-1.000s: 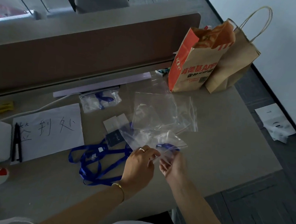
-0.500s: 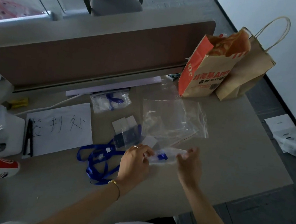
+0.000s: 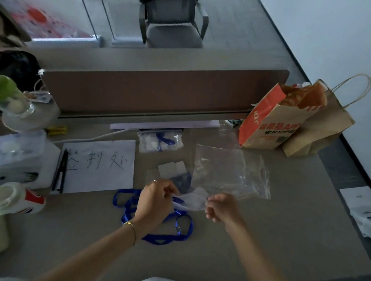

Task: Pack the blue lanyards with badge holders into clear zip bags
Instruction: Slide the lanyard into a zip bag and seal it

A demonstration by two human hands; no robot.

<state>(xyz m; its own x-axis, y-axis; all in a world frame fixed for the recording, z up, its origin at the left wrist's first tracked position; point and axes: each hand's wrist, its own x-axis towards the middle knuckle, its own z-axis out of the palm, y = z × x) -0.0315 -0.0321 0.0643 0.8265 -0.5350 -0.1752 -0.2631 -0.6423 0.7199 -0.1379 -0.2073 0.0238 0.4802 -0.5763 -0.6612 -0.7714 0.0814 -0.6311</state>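
My left hand and my right hand each pinch one end of a small clear zip bag held just above the table, a bit of blue strap showing inside it. Loose blue lanyards lie in loops on the table under and behind my left hand. A stack of empty clear zip bags lies beyond my hands. Badge holders sit left of that stack. One packed bag with a blue lanyard rests near the back divider.
A white sheet with handwritten characters and a black pen lie to the left. Bottles and boxes crowd the left edge. Two paper bags stand at the back right. A brown divider bounds the desk's far side.
The camera has tilted up, showing more of the room. My hands have lifted the small bag slightly, and the right hand has closed from spread fingers to a pinch on its end.
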